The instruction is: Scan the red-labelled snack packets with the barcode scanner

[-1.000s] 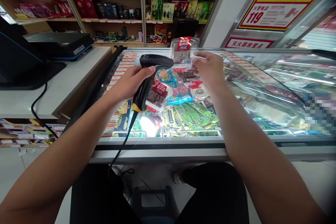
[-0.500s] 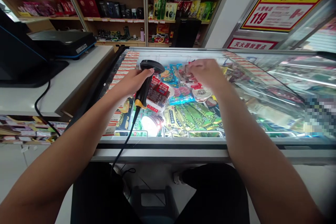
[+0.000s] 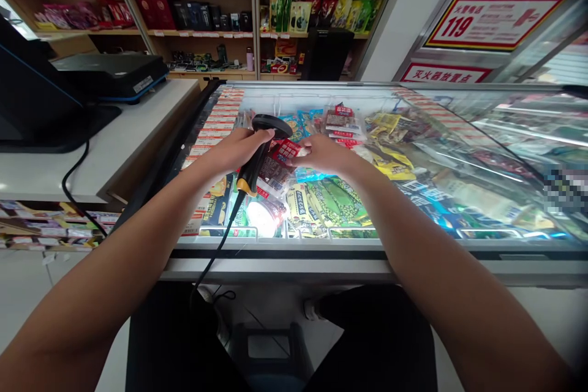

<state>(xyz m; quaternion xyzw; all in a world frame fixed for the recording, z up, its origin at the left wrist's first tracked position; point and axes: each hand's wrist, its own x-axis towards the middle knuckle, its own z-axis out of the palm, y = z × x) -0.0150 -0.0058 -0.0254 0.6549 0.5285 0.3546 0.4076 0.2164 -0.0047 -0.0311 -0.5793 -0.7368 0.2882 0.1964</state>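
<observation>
My left hand (image 3: 236, 150) is closed around the handle of a black and yellow barcode scanner (image 3: 252, 168), whose round head points away from me over a freezer chest. Just right of the scanner is a clear snack packet (image 3: 275, 162) with a red label and brown contents. The fingers of my right hand (image 3: 321, 153) pinch this packet at its upper right edge. A similar red-labelled packet (image 3: 343, 122) lies farther back among the frozen goods. Green ice-pop packs (image 3: 337, 199) and a bright white round tub (image 3: 264, 217) sit nearer to me.
The freezer's front rim (image 3: 285, 266) runs across before me, with a sliding glass lid (image 3: 459, 159) on the right. A counter (image 3: 151, 116) with a black scale (image 3: 114, 73) stands at left. The scanner cord (image 3: 220, 245) hangs over the rim towards a stool (image 3: 271, 349).
My right hand has come from the back of the freezer leftward and nearer, onto the packet beside the scanner. The other red-labelled packet now lies uncovered at the back. My left hand barely moved.
</observation>
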